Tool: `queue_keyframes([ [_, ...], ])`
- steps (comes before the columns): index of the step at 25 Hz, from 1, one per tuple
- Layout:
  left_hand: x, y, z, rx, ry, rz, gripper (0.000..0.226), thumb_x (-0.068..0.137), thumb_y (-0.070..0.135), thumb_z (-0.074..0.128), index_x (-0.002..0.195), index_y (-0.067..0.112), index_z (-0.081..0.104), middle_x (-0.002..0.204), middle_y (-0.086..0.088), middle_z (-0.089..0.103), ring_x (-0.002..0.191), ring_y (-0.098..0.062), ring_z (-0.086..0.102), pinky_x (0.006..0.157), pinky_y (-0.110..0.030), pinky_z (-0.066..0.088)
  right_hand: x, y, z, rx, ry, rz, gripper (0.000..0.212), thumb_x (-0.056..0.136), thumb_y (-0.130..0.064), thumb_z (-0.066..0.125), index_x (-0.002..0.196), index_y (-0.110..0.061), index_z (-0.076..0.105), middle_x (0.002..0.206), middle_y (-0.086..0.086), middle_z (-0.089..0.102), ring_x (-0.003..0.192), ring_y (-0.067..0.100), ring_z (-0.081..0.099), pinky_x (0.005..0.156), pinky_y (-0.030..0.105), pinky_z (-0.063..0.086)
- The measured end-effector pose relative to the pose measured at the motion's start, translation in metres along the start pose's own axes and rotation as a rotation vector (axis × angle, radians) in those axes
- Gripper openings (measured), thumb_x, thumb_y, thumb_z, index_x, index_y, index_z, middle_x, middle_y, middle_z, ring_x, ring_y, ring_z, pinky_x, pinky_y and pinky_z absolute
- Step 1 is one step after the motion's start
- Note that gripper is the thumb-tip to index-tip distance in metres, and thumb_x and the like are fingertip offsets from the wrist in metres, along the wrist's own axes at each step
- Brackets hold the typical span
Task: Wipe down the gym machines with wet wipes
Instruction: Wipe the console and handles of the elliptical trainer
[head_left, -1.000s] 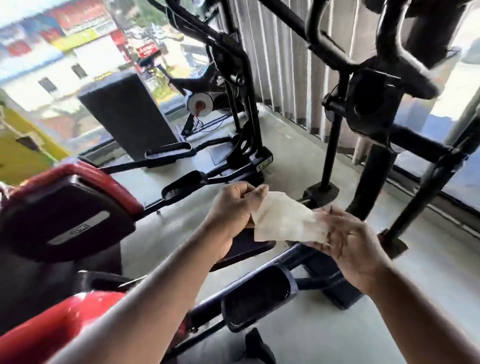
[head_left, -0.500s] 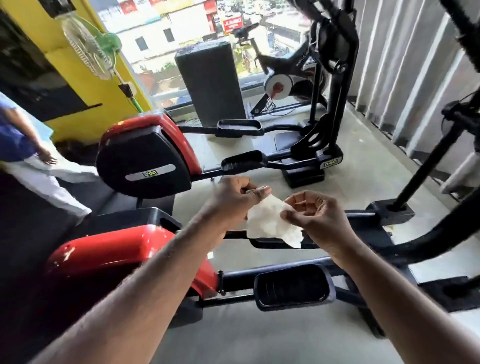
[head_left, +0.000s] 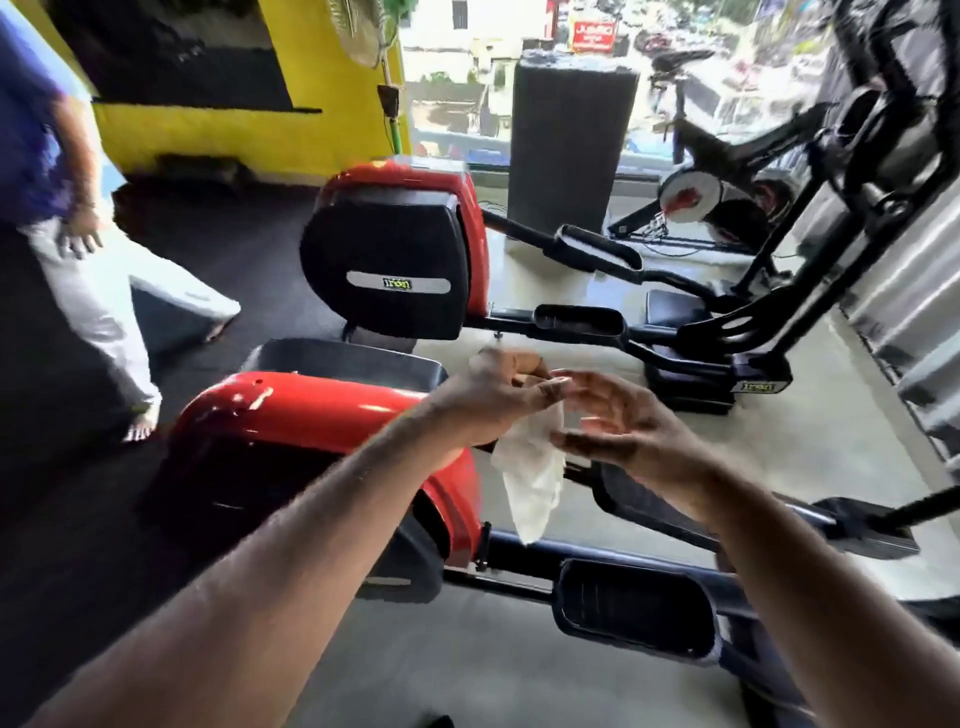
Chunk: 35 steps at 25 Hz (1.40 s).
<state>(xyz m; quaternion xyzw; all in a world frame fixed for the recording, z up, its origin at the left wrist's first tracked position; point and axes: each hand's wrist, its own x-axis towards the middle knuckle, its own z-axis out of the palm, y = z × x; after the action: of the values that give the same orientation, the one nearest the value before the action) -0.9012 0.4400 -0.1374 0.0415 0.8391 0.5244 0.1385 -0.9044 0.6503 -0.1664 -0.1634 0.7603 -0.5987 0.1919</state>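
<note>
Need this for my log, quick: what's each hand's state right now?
Left hand: pinches the hanging wet wipe.
Right hand: open, fingers spread beside it.

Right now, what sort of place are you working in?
Most likely a gym's cardio corner: a red-and-black elliptical trainer close by, a second matching elliptical behind it, and a black stationary exercise bike by the window.

left hand (head_left: 498, 395) pinches hanging wet wipe (head_left: 530, 478) | right hand (head_left: 623, 431) fingers spread beside it | red elliptical (head_left: 311, 410) beneath
</note>
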Motion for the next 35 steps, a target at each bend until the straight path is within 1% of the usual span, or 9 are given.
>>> queue_keyframes([
  [6, -0.018, -0.076, -0.102, -0.224, 0.063, -0.070, 0.028, 0.098, 0.038, 0.074, 0.093, 0.010, 0.072, 0.071, 0.006, 0.067, 0.065, -0.008, 0.060, 0.060, -0.027, 0.048, 0.077, -0.010, 0.096, 0.290, -0.173, 0.130, 0.050, 0.080, -0.012, 0.083, 0.127, -0.009, 0.068, 0.122, 0.021, 0.073, 0.109, 0.029, 0.069, 0.096, 0.034, 0.051],
  [10, -0.035, -0.137, -0.155, -0.570, 0.133, -0.289, 0.070, 0.084, 0.062, 0.078, 0.122, 0.004, 0.069, 0.107, -0.011, 0.078, 0.099, -0.026, 0.076, 0.086, -0.041, 0.060, 0.143, -0.007, 0.152, 0.290, -0.099, 0.195, 0.043, 0.079, -0.012, 0.086, 0.119, -0.006, 0.069, 0.114, 0.017, 0.076, 0.099, 0.029, 0.071, 0.088, 0.040, 0.051],
  [13, -0.048, -0.177, -0.174, -0.760, 0.299, -0.427, 0.077, 0.076, 0.036, 0.090, 0.137, 0.004, 0.056, 0.122, -0.015, 0.076, 0.108, -0.027, 0.075, 0.099, -0.045, 0.058, 0.193, -0.004, 0.189, 0.342, -0.076, 0.206, 0.040, 0.083, -0.010, 0.082, 0.120, -0.012, 0.067, 0.106, 0.013, 0.077, 0.081, 0.016, 0.072, 0.061, 0.024, 0.056],
  [16, -0.048, -0.195, -0.196, -0.765, 0.494, -0.555, 0.077, 0.071, 0.032, 0.092, 0.135, 0.008, 0.058, 0.123, -0.012, 0.075, 0.118, -0.026, 0.069, 0.112, -0.047, 0.048, 0.242, -0.004, 0.224, 0.415, -0.180, 0.254, 0.044, 0.080, -0.016, 0.083, 0.121, -0.014, 0.069, 0.112, 0.019, 0.076, 0.087, 0.023, 0.073, 0.073, 0.035, 0.059],
  [21, -0.054, -0.214, -0.251, -0.747, 0.611, -0.581, 0.081, 0.071, 0.067, 0.080, 0.117, 0.000, 0.073, 0.108, -0.004, 0.075, 0.102, -0.023, 0.069, 0.101, -0.039, 0.054, 0.302, -0.024, 0.289, 0.420, -0.284, 0.220, 0.036, 0.085, -0.009, 0.080, 0.119, -0.010, 0.069, 0.108, 0.015, 0.076, 0.094, 0.027, 0.068, 0.085, 0.042, 0.052],
  [25, -0.077, -0.250, -0.312, -0.878, 0.689, -0.484, 0.049, 0.095, 0.037, 0.075, 0.125, -0.002, 0.071, 0.115, -0.012, 0.077, 0.111, -0.026, 0.074, 0.110, -0.044, 0.053, 0.340, -0.047, 0.352, 0.290, -0.396, 0.203, 0.030, 0.085, -0.010, 0.081, 0.111, -0.013, 0.065, 0.101, 0.008, 0.077, 0.091, 0.023, 0.071, 0.084, 0.043, 0.051],
  [29, -0.102, -0.302, -0.383, -1.043, 0.849, -0.385, 0.043, 0.099, 0.019, 0.072, 0.126, -0.013, 0.061, 0.064, 0.000, 0.063, 0.060, -0.009, 0.055, 0.087, -0.026, 0.056, 0.380, -0.059, 0.428, 0.224, -0.437, 0.230, 0.030, 0.090, -0.012, 0.077, 0.117, -0.012, 0.063, 0.113, 0.017, 0.075, 0.093, 0.026, 0.072, 0.079, 0.042, 0.054],
  [33, -0.141, -0.368, -0.475, -1.153, 0.835, -0.368, 0.037, 0.104, 0.022, 0.063, 0.133, -0.002, 0.062, 0.117, -0.021, 0.075, 0.104, -0.033, 0.072, 0.092, -0.038, 0.060, 0.413, -0.079, 0.534, 0.149, -0.312, 0.204, 0.040, 0.090, 0.001, 0.076, 0.122, -0.018, 0.061, 0.109, 0.022, 0.074, 0.089, 0.026, 0.073, 0.076, 0.044, 0.061],
  [35, -0.163, -0.381, -0.521, -1.131, 0.831, -0.413, 0.034, 0.105, 0.019, 0.061, 0.135, 0.001, 0.059, 0.112, -0.017, 0.077, 0.094, -0.027, 0.076, 0.080, -0.039, 0.065, 0.426, -0.095, 0.583, 0.121, -0.269, 0.163, 0.052, 0.089, 0.001, 0.078, 0.126, -0.031, 0.058, 0.102, 0.023, 0.074, 0.085, 0.028, 0.073, 0.077, 0.049, 0.062],
])
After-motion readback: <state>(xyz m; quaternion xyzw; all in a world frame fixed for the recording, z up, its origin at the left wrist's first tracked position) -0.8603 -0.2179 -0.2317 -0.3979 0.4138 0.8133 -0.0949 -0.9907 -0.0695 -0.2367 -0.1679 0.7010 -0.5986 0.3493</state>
